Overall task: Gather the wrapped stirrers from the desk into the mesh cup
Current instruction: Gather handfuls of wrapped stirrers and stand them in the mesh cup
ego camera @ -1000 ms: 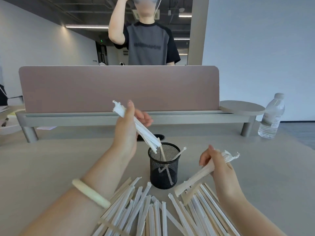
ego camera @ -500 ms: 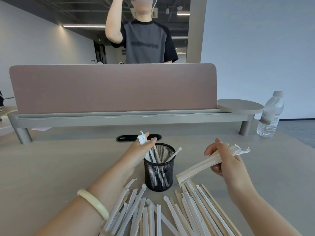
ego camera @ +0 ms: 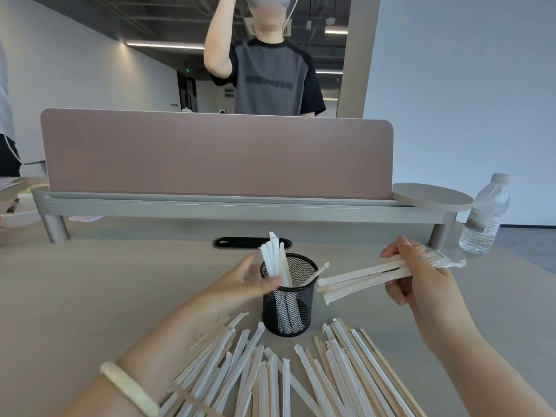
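A black mesh cup (ego camera: 287,308) stands on the desk in front of me, with several paper-wrapped stirrers (ego camera: 275,260) upright in it. My left hand (ego camera: 240,281) is just left of the cup's rim, fingers apart and empty. My right hand (ego camera: 418,275) hovers right of the cup, gripping a bundle of wrapped stirrers (ego camera: 361,279) that points toward the rim. Many more wrapped stirrers (ego camera: 270,377) lie fanned on the desk near my forearms.
A pink divider panel (ego camera: 216,155) on a grey shelf crosses the desk behind the cup. A water bottle (ego camera: 486,215) stands far right. A cable grommet (ego camera: 240,242) is behind the cup. A person stands beyond the divider.
My left hand lowered its stirrers into the cup, let them go and drew back left. My right hand raised its bundle toward the cup's rim.
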{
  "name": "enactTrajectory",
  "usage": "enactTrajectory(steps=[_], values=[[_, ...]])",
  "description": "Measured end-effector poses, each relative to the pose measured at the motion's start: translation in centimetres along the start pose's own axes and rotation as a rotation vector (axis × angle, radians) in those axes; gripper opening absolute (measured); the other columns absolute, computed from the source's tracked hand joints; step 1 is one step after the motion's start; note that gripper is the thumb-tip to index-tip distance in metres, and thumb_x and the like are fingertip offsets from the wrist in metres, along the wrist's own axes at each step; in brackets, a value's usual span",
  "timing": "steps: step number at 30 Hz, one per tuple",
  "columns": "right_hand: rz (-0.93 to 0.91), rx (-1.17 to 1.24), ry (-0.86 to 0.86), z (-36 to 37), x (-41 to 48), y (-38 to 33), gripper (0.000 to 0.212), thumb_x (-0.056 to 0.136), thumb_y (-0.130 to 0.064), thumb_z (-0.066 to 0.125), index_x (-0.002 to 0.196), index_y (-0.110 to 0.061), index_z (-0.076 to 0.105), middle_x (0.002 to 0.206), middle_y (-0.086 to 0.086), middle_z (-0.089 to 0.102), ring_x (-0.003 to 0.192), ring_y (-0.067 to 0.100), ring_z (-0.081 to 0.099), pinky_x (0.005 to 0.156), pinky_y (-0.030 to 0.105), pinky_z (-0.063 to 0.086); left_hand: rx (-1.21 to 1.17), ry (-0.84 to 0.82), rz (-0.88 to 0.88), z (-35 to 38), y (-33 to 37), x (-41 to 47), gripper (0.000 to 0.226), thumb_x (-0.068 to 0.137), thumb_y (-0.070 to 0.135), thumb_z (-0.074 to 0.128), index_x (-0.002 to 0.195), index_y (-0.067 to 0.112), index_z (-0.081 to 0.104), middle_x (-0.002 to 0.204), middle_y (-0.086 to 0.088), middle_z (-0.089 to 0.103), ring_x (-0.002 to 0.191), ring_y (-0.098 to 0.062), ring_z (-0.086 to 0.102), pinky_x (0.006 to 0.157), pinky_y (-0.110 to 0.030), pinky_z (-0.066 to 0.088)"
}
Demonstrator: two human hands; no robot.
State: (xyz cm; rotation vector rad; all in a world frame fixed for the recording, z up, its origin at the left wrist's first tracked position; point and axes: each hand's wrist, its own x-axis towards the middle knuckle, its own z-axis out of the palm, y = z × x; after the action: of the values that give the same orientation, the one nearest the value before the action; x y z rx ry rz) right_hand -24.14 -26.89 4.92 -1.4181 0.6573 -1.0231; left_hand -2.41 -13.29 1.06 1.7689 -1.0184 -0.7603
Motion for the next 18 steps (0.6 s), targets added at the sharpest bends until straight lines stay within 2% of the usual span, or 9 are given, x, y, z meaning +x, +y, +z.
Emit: enactTrajectory(steps=[2,4,5,7,9,13,18], values=[[-0.003,0.079,-0.038,0.7,0.3,-0.1,0.03,0.097,-0.023,0.04,0.072,-0.01,0.052,0.032,0.0,0.04,0.028,0.013,0.033,0.036,0.02,0.029,0.001,-0.086,0.057,0.6,-1.3,0.7,0.099,0.056,0.056,0.079,0.14,0.034,0.032,0.145,0.017,0.04,0.135,-0.002,0.035,0.112,-0.027,0.028],[0.02,0.06,-0.067,1.8,0.9,0.5,0.03,0.097,-0.022,0.041,0.071,-0.01,0.052,0.032,0.002,0.043,0.027,0.013,0.036,0.036,0.021,0.03,0.001,-0.1,0.112,1.6,-1.6,1.2,0.077,0.065,0.031,0.082,0.129,0.036,0.041,0.126,0.023,0.052,0.116,0.013,0.047,0.095,-0.007,0.038],[0.039,0.031,-0.077,2.4,1.3,1.0,0.031,0.097,-0.022,0.041,0.07,-0.01,0.052,0.032,0.003,0.044,0.027,0.013,0.037,0.037,0.022,0.031,-0.001,-0.089,0.144,2.0,-1.7,1.5,0.07,0.067,0.023,0.082,0.122,0.042,0.043,0.12,0.026,0.054,0.109,0.015,0.051,0.089,-0.004,0.04],[0.074,-0.005,-0.072,3.1,2.0,2.0,0.032,0.096,-0.024,0.043,0.069,-0.009,0.053,0.031,0.005,0.046,0.026,0.013,0.039,0.041,0.025,0.031,0.005,-0.034,0.161,2.5,-2.3,2.3,0.066,0.06,0.027,0.084,0.113,0.044,0.049,0.116,0.023,0.061,0.11,0.006,0.056,0.093,-0.014,0.044],[0.092,-0.009,-0.049,3.5,2.9,2.4,0.033,0.096,-0.025,0.044,0.068,-0.01,0.054,0.031,0.004,0.047,0.027,0.012,0.04,0.046,0.027,0.032,-0.003,-0.005,0.174,2.5,-2.8,2.8,0.068,0.053,0.034,0.085,0.114,0.04,0.052,0.115,0.018,0.064,0.11,-0.001,0.058,0.098,-0.025,0.047],[0.142,0.082,-0.026,3.8,5.0,1.5,0.033,0.095,-0.025,0.044,0.066,-0.012,0.051,0.033,-0.001,0.046,0.027,0.01,0.041,0.045,0.023,0.039,0.005,-0.01,0.203,2.3,-3.1,3.2,0.062,0.061,0.023,0.085,0.107,0.048,0.051,0.11,0.027,0.064,0.102,0.012,0.059,0.088,-0.013,0.047],[0.153,-0.137,-0.06,5.4,6.1,2.4,0.035,0.095,-0.029,0.045,0.065,-0.012,0.055,0.032,0.002,0.047,0.028,0.011,0.041,0.051,0.027,0.036,0.005,-0.018,0.211,2.2,-3.4,3.3,0.068,0.058,0.031,0.085,0.116,0.043,0.051,0.117,0.02,0.064,0.11,0.002,0.058,0.098,-0.025,0.046]])
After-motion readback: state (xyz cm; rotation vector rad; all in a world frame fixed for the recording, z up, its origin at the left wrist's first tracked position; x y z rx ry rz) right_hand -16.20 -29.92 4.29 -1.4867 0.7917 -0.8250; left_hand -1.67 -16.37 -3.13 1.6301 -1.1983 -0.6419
